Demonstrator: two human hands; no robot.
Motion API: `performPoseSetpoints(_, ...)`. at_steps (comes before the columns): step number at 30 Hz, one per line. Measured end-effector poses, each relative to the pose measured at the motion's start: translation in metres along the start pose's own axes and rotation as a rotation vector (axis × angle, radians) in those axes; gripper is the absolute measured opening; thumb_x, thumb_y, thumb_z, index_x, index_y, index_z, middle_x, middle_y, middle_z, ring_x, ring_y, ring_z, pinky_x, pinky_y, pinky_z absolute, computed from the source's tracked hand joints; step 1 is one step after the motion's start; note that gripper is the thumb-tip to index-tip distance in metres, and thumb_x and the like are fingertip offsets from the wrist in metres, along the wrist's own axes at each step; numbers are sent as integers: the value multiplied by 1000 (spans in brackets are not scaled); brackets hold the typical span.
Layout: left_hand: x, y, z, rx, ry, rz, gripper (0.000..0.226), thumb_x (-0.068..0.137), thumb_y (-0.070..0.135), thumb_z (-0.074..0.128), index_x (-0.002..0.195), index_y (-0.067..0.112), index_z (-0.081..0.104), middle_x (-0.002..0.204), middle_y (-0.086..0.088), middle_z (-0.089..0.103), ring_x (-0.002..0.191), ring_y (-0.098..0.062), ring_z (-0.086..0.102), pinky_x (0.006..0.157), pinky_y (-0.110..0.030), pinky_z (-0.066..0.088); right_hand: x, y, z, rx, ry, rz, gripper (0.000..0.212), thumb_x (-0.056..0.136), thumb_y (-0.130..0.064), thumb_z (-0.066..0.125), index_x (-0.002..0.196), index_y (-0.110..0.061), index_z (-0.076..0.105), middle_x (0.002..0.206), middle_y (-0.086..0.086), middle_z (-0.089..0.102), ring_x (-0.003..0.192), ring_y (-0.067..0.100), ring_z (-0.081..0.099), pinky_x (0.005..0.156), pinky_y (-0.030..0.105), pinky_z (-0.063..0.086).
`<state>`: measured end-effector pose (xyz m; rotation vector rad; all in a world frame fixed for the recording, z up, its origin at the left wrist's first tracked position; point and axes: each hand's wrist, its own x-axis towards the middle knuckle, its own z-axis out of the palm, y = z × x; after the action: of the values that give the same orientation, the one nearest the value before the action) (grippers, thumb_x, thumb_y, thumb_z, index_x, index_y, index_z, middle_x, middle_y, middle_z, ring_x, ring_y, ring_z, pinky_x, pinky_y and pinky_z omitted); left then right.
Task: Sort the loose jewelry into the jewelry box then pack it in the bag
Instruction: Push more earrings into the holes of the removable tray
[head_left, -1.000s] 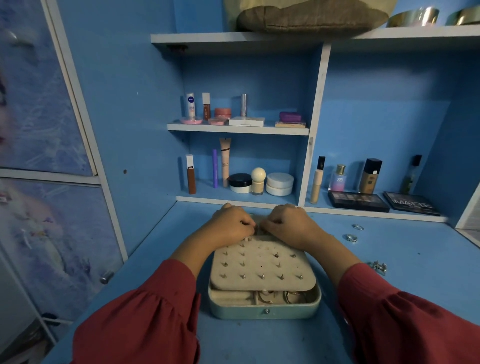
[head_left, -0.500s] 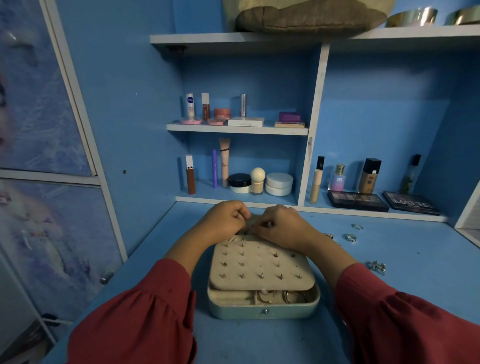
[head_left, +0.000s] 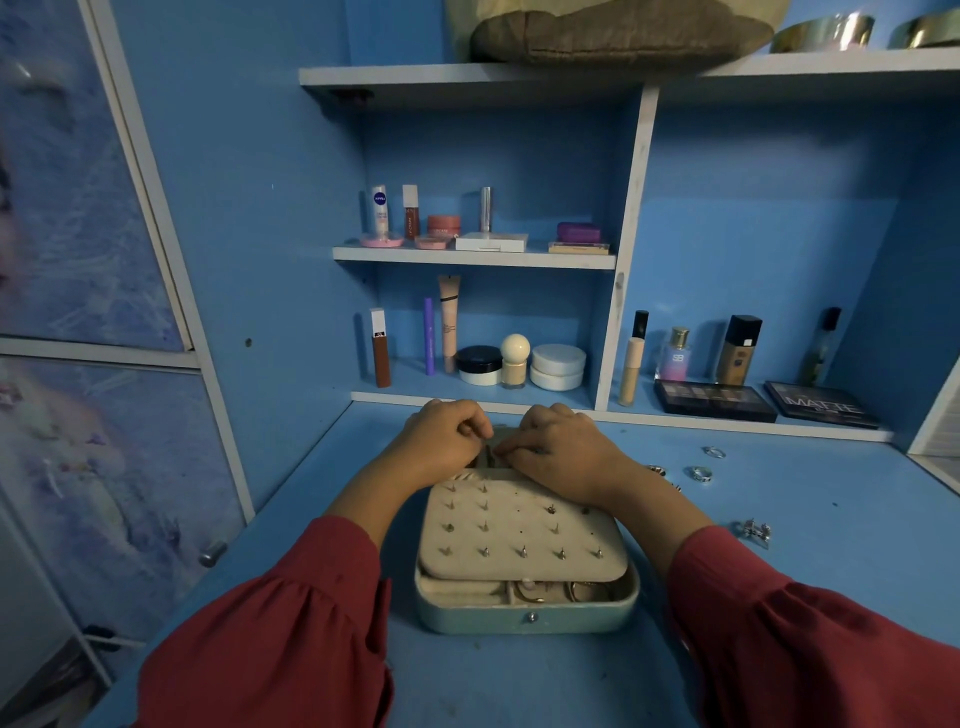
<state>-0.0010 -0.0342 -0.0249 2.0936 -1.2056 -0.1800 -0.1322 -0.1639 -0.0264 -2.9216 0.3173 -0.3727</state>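
Note:
A pale teal jewelry box (head_left: 524, 619) lies open on the blue desk in front of me. A beige panel (head_left: 519, 540) studded with several earrings covers most of it, and hoops show in the front compartment (head_left: 550, 592). My left hand (head_left: 441, 441) and my right hand (head_left: 561, 452) meet fingertip to fingertip at the rear edge of the box. Their curled fingers pinch something small and thin that I cannot make out clearly. Loose rings (head_left: 700, 474) and a silver cluster (head_left: 754, 531) lie on the desk to the right.
A brown bag (head_left: 618, 31) rests on the top shelf. Cosmetics bottles and jars (head_left: 558, 366) line the shelves behind the box, and two dark palettes (head_left: 714, 400) lie at the back right. A blue cupboard wall stands to the left.
Both hands have shifted slightly away from me along the box's rear edge and stay together; a ring beside my right wrist has come into sight.

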Motion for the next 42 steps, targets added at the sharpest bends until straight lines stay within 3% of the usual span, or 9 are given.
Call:
performPoseSetpoints(6, -1, 2, -4, 240, -167, 10, 21, 88, 23, 58, 102, 30, 72, 98, 8, 51, 113, -21, 35, 101, -41, 35, -1, 0, 1, 28, 24, -22, 28, 96, -36, 42, 107, -38, 69, 110, -7, 51, 103, 11, 39, 95, 33, 31)
performPoseSetpoints(15, -5, 3, -8, 119, -201, 12, 9, 84, 29, 69, 75, 30, 69, 93, 9, 52, 113, -18, 36, 99, -34, 36, 5, 0, 0, -5, -8, -40, 30, 91, -46, 54, 105, -25, 70, 117, -5, 49, 110, 14, 37, 94, 27, 29)
performPoseSetpoints(22, -4, 12, -3, 304, -241, -26, 32, 93, 45, 53, 69, 25, 63, 93, 5, 48, 111, -20, 35, 101, -39, 32, 5, 0, 2, -134, 17, 1, 44, 96, -48, 40, 100, -18, 72, 107, -2, 50, 100, 17, 39, 84, 30, 28)
performPoseSetpoints(26, -5, 10, -2, 335, -229, -21, 36, 93, 46, 51, 59, 32, 54, 94, 1, 50, 111, -22, 37, 99, -41, 32, 7, 5, 9, -110, 146, 103, 46, 92, -54, 42, 87, -15, 66, 91, 0, 52, 89, 18, 43, 76, 30, 28)
performPoseSetpoints(28, -5, 8, -2, 297, -195, -12, 38, 91, 46, 54, 57, 30, 52, 86, 3, 48, 108, -21, 38, 96, -40, 34, 5, 5, 8, -51, 239, 128, 43, 95, -45, 45, 77, -11, 64, 86, 1, 52, 88, 18, 43, 74, 31, 28)
performPoseSetpoints(32, -1, -2, -1, 75, -86, 1, 23, 85, 38, 66, 63, 31, 59, 84, 7, 57, 104, -20, 46, 96, -43, 41, -2, 12, -2, 363, 375, 298, 47, 98, -36, 44, 63, -13, 65, 80, 0, 56, 84, 17, 52, 70, 31, 37)
performPoseSetpoints(36, 0, -4, -2, -18, -49, 39, 16, 80, 29, 71, 68, 38, 67, 89, 4, 62, 103, -24, 51, 94, -46, 44, -9, 27, -3, 588, 294, 307, 36, 95, -37, 53, 69, -23, 73, 89, -1, 58, 83, 8, 54, 73, 28, 41)
performPoseSetpoints(39, -1, -1, 2, 60, -112, 68, 6, 82, 34, 70, 85, 37, 74, 89, 11, 56, 107, -18, 44, 97, -40, 39, -13, 35, 3, 540, 206, 197, 22, 88, -39, 63, 77, -27, 77, 89, -3, 56, 89, 11, 54, 84, 32, 43)
performPoseSetpoints(42, -4, 2, 4, 136, -153, 69, 18, 83, 40, 68, 99, 35, 74, 93, 8, 53, 107, -16, 37, 99, -36, 35, -12, 36, 8, 291, 129, 124, 28, 84, -45, 65, 83, -21, 79, 96, -9, 57, 101, 14, 47, 91, 34, 38)
